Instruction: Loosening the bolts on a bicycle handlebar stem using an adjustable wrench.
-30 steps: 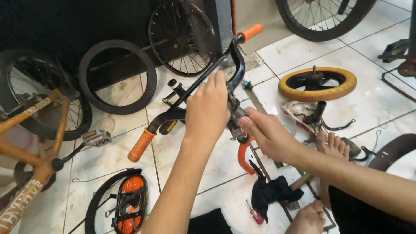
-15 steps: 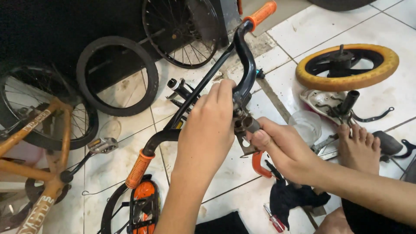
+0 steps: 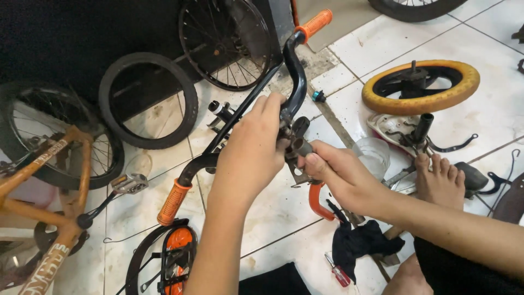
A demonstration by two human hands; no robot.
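My left hand [image 3: 248, 155] grips the middle of a black bicycle handlebar [image 3: 292, 71] with orange rubber grips at both ends, one grip [image 3: 173, 203] low left and one [image 3: 315, 23] high. My right hand [image 3: 341, 175] is closed around the handlebar's stem clamp [image 3: 299, 145] just below the bar's centre, thumb pressed on it. The two hands touch each other at the clamp. An orange curved fork piece [image 3: 316, 203] shows under my right hand.
A loose black tyre [image 3: 147, 101] and spoked wheels [image 3: 226, 41] lean at the back. An orange bike frame [image 3: 49, 213] lies left. A small yellow-tyred wheel [image 3: 421, 87], a clear cup [image 3: 374, 155], my bare foot [image 3: 439, 180], a black rag [image 3: 365, 243] and a red screwdriver [image 3: 338, 272] lie right.
The view has shifted and closed in on the handlebar. My left hand has slid along the bar towards the clamp. My right hand stays on the clamp.
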